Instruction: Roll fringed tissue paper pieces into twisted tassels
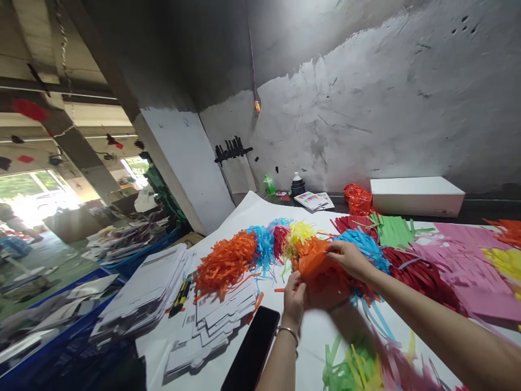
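- Left hand (293,296), centre of frame, low: fingers closed on the lower edge of an orange fringed paper piece (315,266); silver bangle (288,331) on the wrist.
- Right hand (350,258), just right of centre: pinching the top of the same orange piece, forearm running off toward lower right.
- Orange piece held between both hands, just above the bench (252,209), centre of frame, in front of the row of coloured bundles.
- Big orange fringe bundle (223,266) left of centre, lying on the bench, apart from the hands.
- Behind the hands, left to right: light blue fringe (262,244), red fringe (280,239), yellow fringe (300,232), another blue bundle (362,241).
- Green fringed sheet (393,231) and dark red strips (423,274) right of centre; pink sheets (468,271) at far right.
- Loose green, yellow and pink strips (358,366) at bottom centre-right, blurred.
- Black phone (251,350) face up at bottom centre, just left of the left forearm.
- Stacks of white die-cut card (220,320) lower left of centre, partly under the big orange bundle; more stacks (142,293) further left.
- Yellow-black utility knife (180,297) between the two stacks.
- White box (417,195) against the wall, upper right; red plastic bag (357,198) beside it.
- Green bottle (268,184) and dark jar (298,185) at the far edge, centre.
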Demonstrator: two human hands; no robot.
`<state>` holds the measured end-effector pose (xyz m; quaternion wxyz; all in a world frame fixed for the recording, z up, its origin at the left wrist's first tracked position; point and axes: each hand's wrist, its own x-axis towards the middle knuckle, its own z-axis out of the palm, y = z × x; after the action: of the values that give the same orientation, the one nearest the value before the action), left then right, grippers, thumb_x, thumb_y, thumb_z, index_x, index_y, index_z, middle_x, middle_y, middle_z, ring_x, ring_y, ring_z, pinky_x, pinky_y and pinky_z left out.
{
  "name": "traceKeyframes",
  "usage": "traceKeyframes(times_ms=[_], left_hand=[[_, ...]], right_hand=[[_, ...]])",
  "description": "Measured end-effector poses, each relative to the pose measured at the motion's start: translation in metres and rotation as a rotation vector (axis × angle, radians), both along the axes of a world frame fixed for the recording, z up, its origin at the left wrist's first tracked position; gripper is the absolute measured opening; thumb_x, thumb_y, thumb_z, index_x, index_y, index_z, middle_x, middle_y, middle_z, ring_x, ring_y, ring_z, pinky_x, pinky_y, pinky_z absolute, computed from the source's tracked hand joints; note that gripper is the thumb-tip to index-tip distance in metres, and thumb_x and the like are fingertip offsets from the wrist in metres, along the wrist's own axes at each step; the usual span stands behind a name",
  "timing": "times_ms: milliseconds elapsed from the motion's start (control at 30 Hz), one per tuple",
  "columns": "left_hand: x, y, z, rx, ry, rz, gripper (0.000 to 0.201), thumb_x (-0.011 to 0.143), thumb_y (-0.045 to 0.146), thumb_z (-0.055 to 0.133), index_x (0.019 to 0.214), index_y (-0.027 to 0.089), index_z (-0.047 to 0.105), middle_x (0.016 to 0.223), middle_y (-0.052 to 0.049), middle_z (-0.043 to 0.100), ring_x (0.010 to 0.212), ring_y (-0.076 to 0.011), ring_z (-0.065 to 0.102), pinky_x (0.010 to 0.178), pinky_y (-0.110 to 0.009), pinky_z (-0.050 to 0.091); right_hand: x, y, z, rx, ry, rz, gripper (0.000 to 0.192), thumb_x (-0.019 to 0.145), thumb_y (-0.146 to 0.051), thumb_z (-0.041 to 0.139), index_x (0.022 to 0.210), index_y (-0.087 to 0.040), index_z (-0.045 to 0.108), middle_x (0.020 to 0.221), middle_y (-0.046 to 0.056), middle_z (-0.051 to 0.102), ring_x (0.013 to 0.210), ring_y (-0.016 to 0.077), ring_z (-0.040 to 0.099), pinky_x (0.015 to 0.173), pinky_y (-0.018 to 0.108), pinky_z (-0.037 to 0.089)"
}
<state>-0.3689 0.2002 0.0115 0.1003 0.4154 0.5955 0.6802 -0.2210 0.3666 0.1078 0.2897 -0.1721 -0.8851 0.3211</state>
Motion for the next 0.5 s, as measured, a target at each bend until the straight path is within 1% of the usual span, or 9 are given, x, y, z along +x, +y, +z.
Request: traceKeyframes(times_ms=[100, 200, 267, 333, 400, 500], left_hand=[[-0.002, 0.001, -0.004, 0.004, 0.001, 0.016, 0.028, 0.079, 0.026, 0.059, 0.100, 0.018, 0.076, 0.110, -0.012, 0.075, 0.109, -0.0268, 0.068, 0.098, -0.042, 0.052], [-0.003, 0.004, -0.008, -0.002, 0.020, 0.027, 0.027, 0.079, 0.028, 0.063, 0.101, 0.019, 0.076, 0.111, -0.012, 0.076, 0.108, -0.0275, 0.068, 0.096, -0.043, 0.053], [-0.003, 0.006, -0.010, -0.015, 0.035, 0.039, 0.024, 0.081, 0.031, 0.065, 0.099, 0.019, 0.076, 0.107, -0.011, 0.076, 0.104, -0.0271, 0.069, 0.095, -0.044, 0.054], [-0.005, 0.007, -0.011, -0.024, 0.046, 0.064, 0.022, 0.084, 0.033, 0.066, 0.097, 0.018, 0.075, 0.104, -0.010, 0.076, 0.103, -0.0259, 0.070, 0.096, -0.046, 0.053], [-0.007, 0.006, -0.012, -0.027, 0.051, 0.096, 0.024, 0.088, 0.037, 0.066, 0.098, 0.016, 0.073, 0.101, -0.009, 0.076, 0.101, -0.0245, 0.070, 0.096, -0.048, 0.053], [-0.011, 0.006, -0.014, -0.023, 0.047, 0.152, 0.026, 0.092, 0.040, 0.064, 0.099, 0.016, 0.071, 0.100, -0.007, 0.076, 0.099, -0.0235, 0.071, 0.095, -0.048, 0.053]], right_hand=[[0.003, 0.001, -0.003, -0.042, 0.027, -0.013, 0.027, 0.099, -0.040, 0.064, 0.087, -0.015, 0.065, 0.083, -0.001, 0.066, 0.077, 0.0159, 0.065, 0.075, 0.035, 0.055], [0.005, -0.003, -0.003, -0.071, 0.058, 0.015, 0.027, 0.098, -0.040, 0.065, 0.086, -0.016, 0.065, 0.082, -0.001, 0.065, 0.077, 0.0160, 0.065, 0.076, 0.035, 0.055], [0.007, -0.005, -0.002, -0.087, 0.093, 0.035, 0.025, 0.096, -0.039, 0.068, 0.086, -0.016, 0.065, 0.089, 0.001, 0.067, 0.085, 0.0176, 0.065, 0.083, 0.038, 0.054], [0.010, -0.004, 0.000, -0.116, 0.148, 0.025, 0.023, 0.094, -0.037, 0.070, 0.086, -0.016, 0.065, 0.100, 0.003, 0.068, 0.097, 0.0203, 0.064, 0.091, 0.043, 0.052], [0.016, 0.003, 0.002, -0.185, 0.209, -0.011, 0.021, 0.094, -0.037, 0.070, 0.090, -0.016, 0.066, 0.103, 0.004, 0.068, 0.101, 0.0214, 0.064, 0.094, 0.045, 0.051], [0.032, 0.022, 0.003, -0.355, 0.303, -0.080, 0.023, 0.097, -0.039, 0.066, 0.099, -0.016, 0.067, 0.097, 0.002, 0.068, 0.091, 0.0194, 0.067, 0.084, 0.040, 0.056]])
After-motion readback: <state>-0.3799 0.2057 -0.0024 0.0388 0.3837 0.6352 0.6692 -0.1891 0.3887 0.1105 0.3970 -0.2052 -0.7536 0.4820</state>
